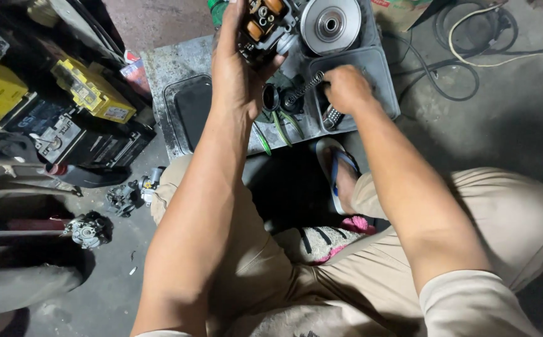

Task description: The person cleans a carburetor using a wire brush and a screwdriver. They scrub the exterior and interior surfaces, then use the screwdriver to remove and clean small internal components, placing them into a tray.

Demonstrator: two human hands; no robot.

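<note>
My left hand [237, 68] grips a dark metal carburetor body [265, 22] with orange-brown parts on it, held over a low metal table [171, 68]. My right hand [345, 87] is closed around a coiled metal spring [304, 87] over a grey tray [377, 68] on the table. A small black round part [271, 97] sits between my two hands. Pliers with green handles [278, 128] lie near the table's front edge, just under my left wrist.
A round metal pulley [331, 25] lies at the table's far edge, and a dark tray [190, 106] on its left. Yellow and black batteries [90, 93] stand at the left. Small engine parts [122, 200] lie on the floor. Cables [465, 37] coil at the upper right.
</note>
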